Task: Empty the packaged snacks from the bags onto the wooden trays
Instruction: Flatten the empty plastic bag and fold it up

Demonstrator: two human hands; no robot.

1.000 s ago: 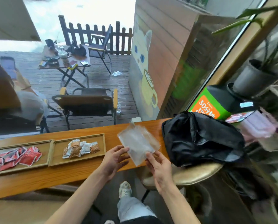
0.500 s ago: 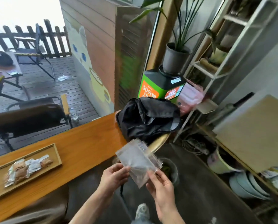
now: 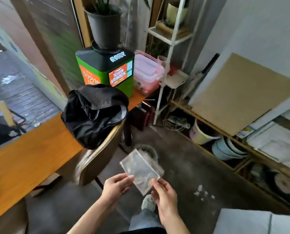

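Green box (image 3: pixel 105 71), far side: orange panels printed with large white "30" and blurred Chinese characters; white characters on black top, unreadable.

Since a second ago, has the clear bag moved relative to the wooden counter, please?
Yes: the clear bag, held by both hands, left the wooden counter, rightwards, over the floor.

Dark concrete floor (image 3: pixel 183 169), orange wooden counter (image 3: pixel 27 159), white metal shelf (image 3: pixel 170 48) — pale wall (image 3: pixel 259 27), daylight from left.
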